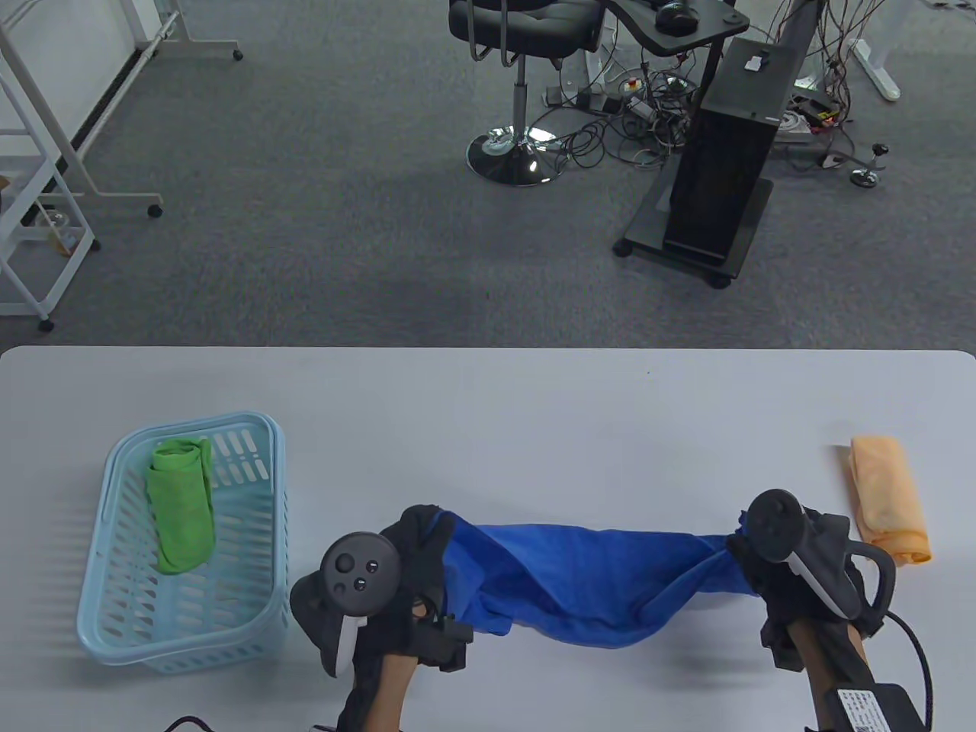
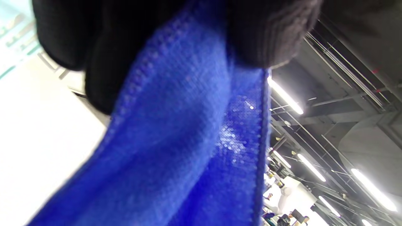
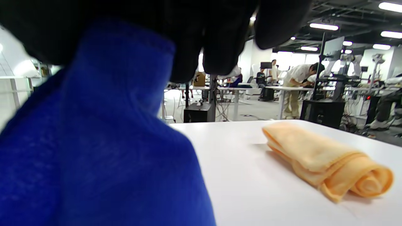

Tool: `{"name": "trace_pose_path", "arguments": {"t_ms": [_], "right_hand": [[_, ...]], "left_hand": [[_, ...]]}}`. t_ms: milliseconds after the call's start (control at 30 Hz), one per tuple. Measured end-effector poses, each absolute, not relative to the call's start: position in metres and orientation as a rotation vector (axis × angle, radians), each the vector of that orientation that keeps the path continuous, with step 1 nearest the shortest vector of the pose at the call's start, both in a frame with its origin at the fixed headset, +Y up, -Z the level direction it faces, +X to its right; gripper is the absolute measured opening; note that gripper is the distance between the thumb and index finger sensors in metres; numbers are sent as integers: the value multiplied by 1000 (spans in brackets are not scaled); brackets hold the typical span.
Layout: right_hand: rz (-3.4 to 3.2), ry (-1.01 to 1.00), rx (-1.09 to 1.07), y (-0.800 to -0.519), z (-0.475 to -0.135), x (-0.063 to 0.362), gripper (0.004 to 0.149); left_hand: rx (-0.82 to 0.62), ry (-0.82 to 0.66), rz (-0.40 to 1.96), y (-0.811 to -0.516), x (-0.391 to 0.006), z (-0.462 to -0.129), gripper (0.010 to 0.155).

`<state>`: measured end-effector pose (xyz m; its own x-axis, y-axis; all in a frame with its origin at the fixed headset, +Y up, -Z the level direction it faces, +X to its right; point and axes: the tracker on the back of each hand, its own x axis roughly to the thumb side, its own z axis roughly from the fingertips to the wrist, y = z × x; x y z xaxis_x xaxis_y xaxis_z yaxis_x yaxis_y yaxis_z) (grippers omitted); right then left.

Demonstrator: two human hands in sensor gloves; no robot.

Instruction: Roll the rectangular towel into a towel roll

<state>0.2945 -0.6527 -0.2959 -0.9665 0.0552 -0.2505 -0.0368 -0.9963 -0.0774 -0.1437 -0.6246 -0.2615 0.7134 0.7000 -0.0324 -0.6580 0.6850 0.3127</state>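
A blue towel (image 1: 587,583) hangs stretched between my two hands near the table's front edge, sagging in the middle, with its lower folds on or near the table. My left hand (image 1: 427,545) grips its left end; the left wrist view shows the blue cloth (image 2: 176,147) running out from under my gloved fingers (image 2: 103,56). My right hand (image 1: 751,560) grips its right end; the right wrist view shows the blue cloth (image 3: 94,150) bunched under my fingers (image 3: 201,40).
A light blue plastic basket (image 1: 252,610) at the left holds a rolled green towel (image 1: 181,505). A rolled orange towel (image 1: 888,499) lies at the right, just beyond my right hand, and also shows in the right wrist view (image 3: 326,160). The white table (image 1: 488,412) extends behind.
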Motion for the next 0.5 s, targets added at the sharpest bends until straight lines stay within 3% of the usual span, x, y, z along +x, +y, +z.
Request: {"name": "trace_pose_path", "arguments": {"t_ms": [100,233,367,500], "right_hand": [[3070,-139,-430,-643,-291,304,43],[3069,-160,-482,-643,-285,317,43],[3057,-192,-520,-655,-275,328,44],[2994,-166,-551,-673,-266,334,44]], "left_hand": [[365,199,701,-585,-161,-263,47],[403,288,637,-553,-192,-262,47],[439,405,531,-543,-223,-263,46],[395,461,495,-553,-236,-270,45]]}}
